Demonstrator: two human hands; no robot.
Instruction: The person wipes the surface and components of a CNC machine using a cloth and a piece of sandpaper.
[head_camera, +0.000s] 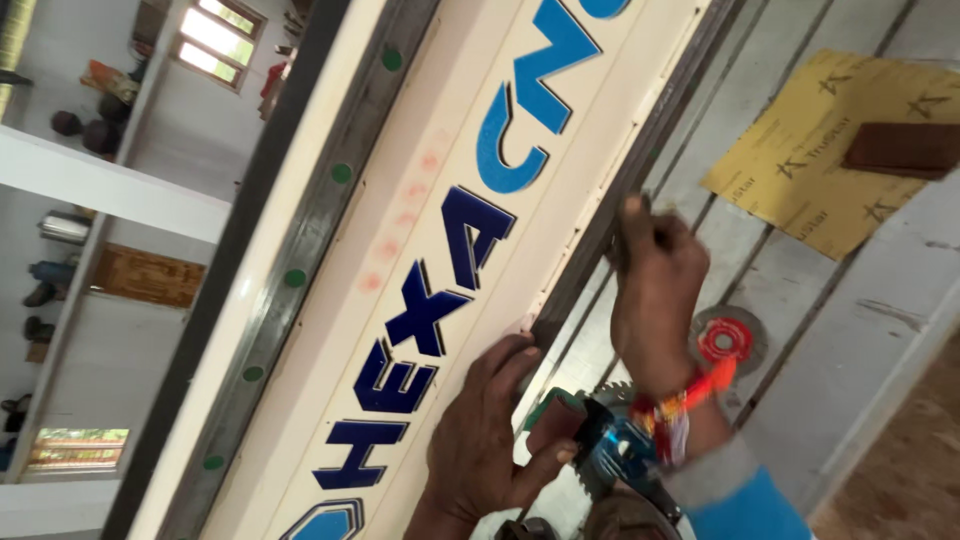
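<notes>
**A:** Where are the two hands?

**B:** Both sit low and right of centre; the left hand (490, 440) lies flat, fingers spread and slightly curled, on the lower edge of a long cream sign board (420, 250) with blue letters; it grips nothing that I can see. The right hand (655, 290) is above and to the right, fingers bunched closed against the dark metal strip (620, 190) that runs along the board's right edge; whether it pinches something small I cannot tell.

**A:** So the board is where, against the hands?

**B:** It runs diagonally from bottom left to top right; the hands meet it at its right edge, the left hand on the face, the right hand on the strip.

**A:** What else is near?

**B:** A power tool (600, 450) with a toothed blade lies between the wrists; a round red-centred disc (728, 340) sits just right of the right wrist; a yellow sheet of sandpaper (800, 170) with a brown block (900, 150) on it lies well apart, upper right.
</notes>
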